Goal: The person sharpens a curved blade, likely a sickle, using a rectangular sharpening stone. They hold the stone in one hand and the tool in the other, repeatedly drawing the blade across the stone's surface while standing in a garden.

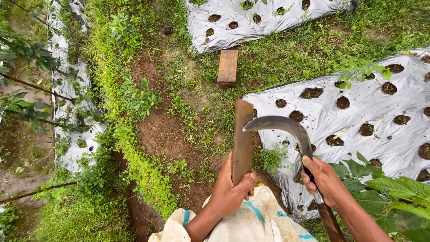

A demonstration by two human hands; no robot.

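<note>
My left hand (230, 190) grips the lower end of a flat brown wooden slat (242, 136), held upright in front of me. My right hand (324, 179) is closed around the wooden handle (331, 222) of a curved sickle. The sickle blade (282, 125) arcs leftward and its tip touches the top of the slat. A pale cloth with blue stripes (255, 222) lies across my lap under both hands.
Silver plastic mulch sheets with round planting holes (358, 112) lie at right and at the top (242, 18). A wooden block (227, 67) sits on the grassy path between them. Bare soil (161, 130) and weeds lie left; leafy plants (394, 188) crowd the lower right.
</note>
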